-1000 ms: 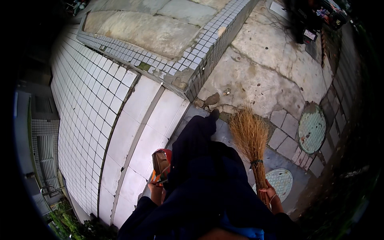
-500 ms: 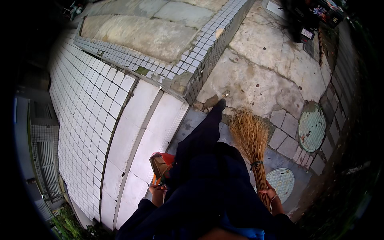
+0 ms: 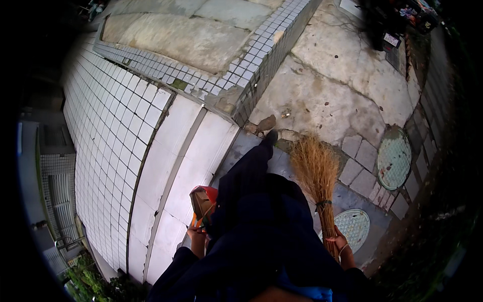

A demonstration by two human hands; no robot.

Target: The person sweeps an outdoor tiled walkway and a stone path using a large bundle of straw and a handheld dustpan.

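Observation:
My right hand (image 3: 342, 244) is closed round the tied stalks of a straw broom (image 3: 316, 168). Its bristles spread away from me over the paving, and a dark band binds them. On the other side, my left hand (image 3: 196, 235) grips the near end of a scoop-like container (image 3: 202, 203), red at the rim, brown inside and orange at the grip. The container hangs beside my left leg, above the pale step. My dark clothes hide part of it, and its exact kind cannot be made out.
White steps (image 3: 183, 151) and a tiled slope (image 3: 113, 151) lie to my left. A low tiled wall (image 3: 261, 48) runs ahead. Round covers (image 3: 393, 158) are set in the paving at right. A brown stone (image 3: 266, 123) lies by my foot, and a dark vehicle (image 3: 385, 25) stands far right.
My forward foot has shifted slightly left and nearer to me. The container in my left hand has tilted and risen a little; the broom stays nearly still in my right hand.

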